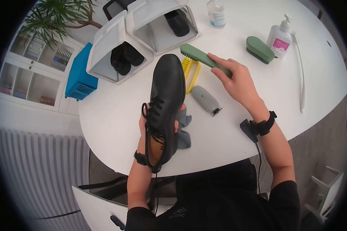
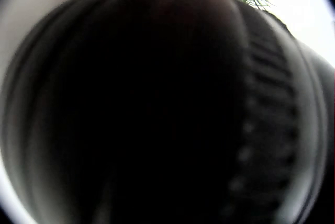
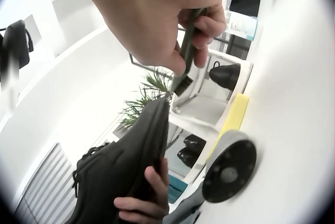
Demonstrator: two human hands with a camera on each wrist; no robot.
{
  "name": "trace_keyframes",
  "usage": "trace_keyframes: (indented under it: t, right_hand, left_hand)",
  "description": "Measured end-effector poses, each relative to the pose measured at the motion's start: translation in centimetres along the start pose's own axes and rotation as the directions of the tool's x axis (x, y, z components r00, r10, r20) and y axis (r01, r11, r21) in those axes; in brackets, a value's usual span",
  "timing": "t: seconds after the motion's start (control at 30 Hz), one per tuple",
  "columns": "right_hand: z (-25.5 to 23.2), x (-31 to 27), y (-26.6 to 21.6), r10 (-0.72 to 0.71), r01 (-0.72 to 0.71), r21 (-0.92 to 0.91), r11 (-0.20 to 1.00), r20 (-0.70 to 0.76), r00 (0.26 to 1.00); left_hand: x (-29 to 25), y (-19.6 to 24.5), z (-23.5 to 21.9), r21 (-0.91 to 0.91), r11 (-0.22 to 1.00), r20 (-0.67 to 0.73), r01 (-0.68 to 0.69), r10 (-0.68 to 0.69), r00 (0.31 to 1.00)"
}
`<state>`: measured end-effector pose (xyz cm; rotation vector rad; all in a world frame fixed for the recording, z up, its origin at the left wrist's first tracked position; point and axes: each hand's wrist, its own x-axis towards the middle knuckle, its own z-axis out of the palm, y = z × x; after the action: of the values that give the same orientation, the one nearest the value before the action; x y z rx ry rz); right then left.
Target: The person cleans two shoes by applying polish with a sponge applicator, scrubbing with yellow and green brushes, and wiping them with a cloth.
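Observation:
A black lace-up dress shoe (image 1: 167, 82) is gripped from below by my left hand (image 1: 142, 124), toe pointing away from me. In the left wrist view the dark shoe fills most of the picture. My right hand (image 1: 237, 79) holds a green long-handled brush (image 1: 202, 57) by its handle, dark bristles facing down, close to the shoe's toe. Beneath the shoe a grey cloth (image 1: 184, 139) lies on the white table (image 1: 227, 142). Beside the toe are a yellow-framed brush (image 1: 197, 72) and a grey rounded tool with a black disc end (image 1: 205, 99).
Two white shoe boxes (image 1: 142, 54) with open fronts stand at the back left, black shoes inside. A second green brush (image 1: 260, 48), a pump bottle (image 1: 278, 40), a clear bottle (image 1: 216, 15) and a long white strip (image 1: 301, 77) occupy the far right side. A blue case (image 1: 81, 75) is at the left edge.

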<state>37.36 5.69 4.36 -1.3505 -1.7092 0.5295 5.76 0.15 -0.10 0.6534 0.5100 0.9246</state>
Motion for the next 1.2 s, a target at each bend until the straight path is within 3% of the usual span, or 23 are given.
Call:
trace_keyframes:
  t: [0.03, 0.1, 0.13, 0.2, 0.27, 0.3, 0.33, 0.37, 0.43, 0.47, 0.5, 0.57, 0.67, 0.7, 0.77, 0.87, 0.93, 0.97, 1.0, 1.07, 1.1, 1.17, 1.2]
  right_hand:
    - [0.0, -0.1, 0.1, 0.000, 0.000, -0.002, 1.000, -0.007, 1.000]
    - [-0.2, -0.5, -0.6, -0.007, 0.012, 0.277, 0.961, -0.020, 1.000]
    - [-0.3, -0.6, -1.1, -0.021, 0.024, 0.272, 0.962, -0.016, 1.000]
    - [-0.3, -1.2, -1.9, -0.326, 0.247, 0.454, 0.856, 0.104, 0.940]
    - [0.1, -1.6, -2.6, -0.319, 0.208, 0.449, 0.869, 0.186, 0.929]
    - [0.2, -1.8, -2.7, -0.298, 0.161, 0.434, 0.886, 0.268, 0.916]
    - [0.4, -1.7, -2.2, -0.309, 0.176, 0.444, 0.878, 0.247, 0.918]
    - [0.3, -1.8, -2.0, -0.308, 0.170, 0.447, 0.878, 0.257, 0.916]
    - [0.1, -1.5, -2.0, -0.231, 0.164, 0.348, 0.923, 0.161, 0.960]
    - [0.1, -1.4, -2.2, -0.218, 0.156, 0.356, 0.921, 0.140, 0.966]
    - [0.2, -1.4, -2.2, -0.217, 0.153, 0.360, 0.920, 0.145, 0.965]
    - [0.3, -1.3, -2.2, -0.195, 0.156, 0.302, 0.941, 0.104, 0.975]
    - [0.7, -1.1, -1.8, -0.134, 0.124, 0.230, 0.965, 0.028, 0.991]
    - [0.9, -0.8, -1.0, -0.135, 0.124, 0.233, 0.964, 0.029, 0.990]
    - [0.7, -0.1, 1.1, 0.008, -0.007, 0.258, 0.966, -0.003, 1.000]
    - [-0.6, -0.2, 0.3, 0.089, -0.098, 0.361, 0.927, 0.041, 0.995]
    - [-0.6, -0.5, -0.6, 0.098, -0.117, 0.440, 0.890, 0.066, 0.993]
    - [-0.2, -0.6, -1.1, 0.007, -0.026, 0.417, 0.909, 0.048, 0.999]
    - [0.1, -0.8, -1.4, -0.080, 0.062, 0.393, 0.918, 0.031, 0.996]
    - [-0.1, -1.0, -1.7, -0.087, 0.051, 0.353, 0.934, 0.086, 0.992]
    - [-0.2, -1.1, -1.8, -0.102, 0.056, 0.303, 0.951, 0.137, 0.985]
    - [0.8, -1.5, -1.2, -0.184, 0.121, 0.345, 0.931, 0.155, 0.971]
    - [1.4, -1.6, -1.2, -0.264, 0.186, 0.390, 0.902, 0.156, 0.952]
  left_hand:
    - [0.0, -0.1, -0.1, -0.011, 1.000, -0.017, -0.008, 0.008, 1.000]
    - [0.0, -0.1, -0.3, -0.019, 1.000, -0.092, -0.015, 0.014, 0.996]
    - [0.1, 0.0, -0.3, -0.018, 1.000, -0.121, -0.024, 0.021, 0.992]
    - [0.4, 0.3, 0.5, -0.081, 0.996, -0.166, -0.030, 0.016, 0.986]
    - [0.8, 1.0, 4.7, -0.141, 0.990, -0.187, -0.030, 0.003, 0.982]
    - [1.2, 1.3, 9.5, 0.296, 0.953, -0.457, 0.068, 0.079, 0.886]
    - [1.3, 1.2, 11.9, 0.623, 0.731, -0.631, 0.278, 0.260, 0.731]
    - [0.8, 0.8, 10.3, 0.616, 0.736, -0.639, 0.282, 0.257, 0.725]
    - [-0.7, 0.2, 4.9, 0.498, 0.863, -0.479, 0.091, 0.185, 0.858]
    - [-0.9, 0.3, 3.6, 0.496, 0.863, -0.486, 0.092, 0.188, 0.854]
    - [-0.5, 0.7, 3.0, 0.354, 0.934, -0.375, 0.054, 0.089, 0.923]
    - [-0.2, 0.9, 2.4, 0.198, 0.979, -0.239, 0.040, 0.008, 0.971]
    - [-0.1, 1.1, 2.7, 0.246, 0.966, -0.348, 0.074, 0.017, 0.937]
    - [-0.2, 0.8, 1.4, 0.227, 0.974, -0.168, 0.007, 0.032, 0.985]
    - [-0.6, 0.4, -2.1, 0.200, 0.978, 0.020, -0.054, 0.051, 0.999]
    - [-0.5, 0.1, -5.8, -0.061, 0.992, 0.223, 0.111, -0.095, 0.970]
    - [-0.4, -0.5, -5.2, -0.156, 0.977, 0.175, 0.144, -0.116, 0.978]
    - [-0.4, -0.6, -4.8, -0.188, 0.971, 0.155, 0.151, -0.122, 0.980]
    - [-0.6, -0.2, -3.7, -0.022, 0.995, 0.081, 0.098, -0.096, 0.992]
    - [-1.0, 0.7, -1.2, 0.139, 0.988, 0.001, 0.067, -0.068, 0.998]
    - [-1.0, 1.3, 0.1, 0.282, 0.953, -0.140, 0.109, -0.071, 0.988]
    - [-0.8, 1.7, 1.0, 0.407, 0.900, -0.279, 0.157, -0.041, 0.960]
    - [-0.7, 1.8, 1.3, 0.288, 0.942, -0.345, 0.171, -0.064, 0.936]
